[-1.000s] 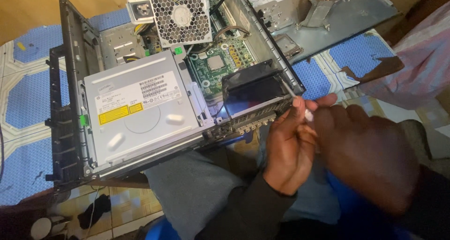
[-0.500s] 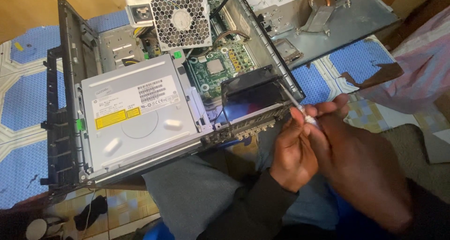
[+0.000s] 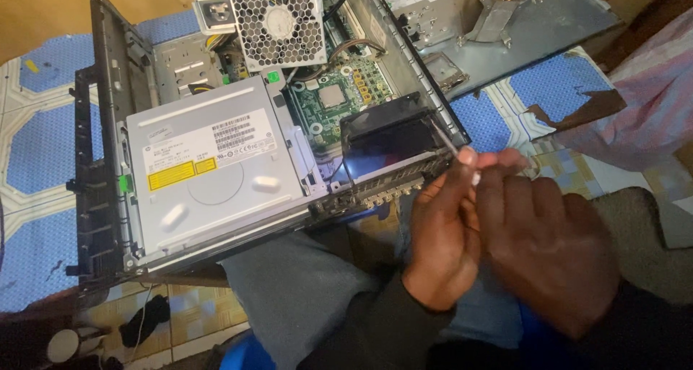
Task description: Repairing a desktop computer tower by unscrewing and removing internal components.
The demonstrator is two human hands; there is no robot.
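The floor (image 3: 43, 117) was tiled in blue and pale patterns, with yellowish tiles nearer the person. The open computer case (image 3: 108, 160) rested partly on it and partly across the person's lap. A grey metal panel (image 3: 548, 23) lay flat at the top right, a pink cloth (image 3: 642, 103) beside it.

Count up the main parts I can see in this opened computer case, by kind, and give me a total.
Optical drive: 1
Grilled fan unit: 1
Green circuit board: 1
Black duct: 1
Thin tool held by both hands, left hand, right hand: 1
Total: 5
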